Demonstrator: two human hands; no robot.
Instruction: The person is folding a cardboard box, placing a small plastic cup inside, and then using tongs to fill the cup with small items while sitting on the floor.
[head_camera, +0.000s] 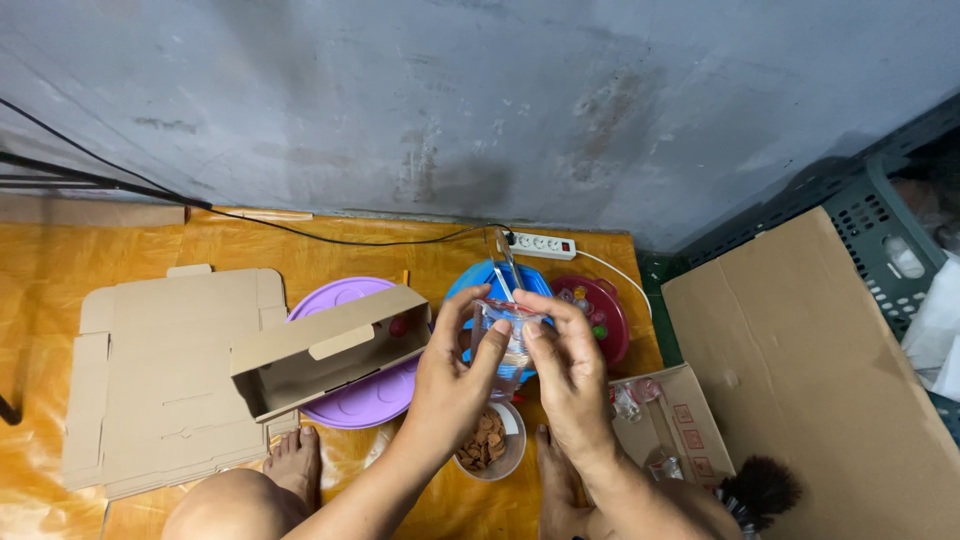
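Both my hands hold a small clear plastic pouch (510, 340) up over the floor. My left hand (452, 372) grips its left side with thumb and fingers. My right hand (566, 362) pinches its top right edge. Below the pouch stands a clear plastic cup (490, 445) with brown round snacks in it. A folded cardboard box (325, 350), open toward me, rests on a purple round tray (370, 400) just left of my left hand. Behind the pouch lies a blue plate (478, 280).
Flat unfolded cardboard (170, 370) lies at the left on the orange floor. A red tray (608, 310) of small coloured items sits right of the blue plate. A white power strip (542, 243) lies by the wall. A big cardboard sheet (810, 380) and dark crate (880, 220) stand right.
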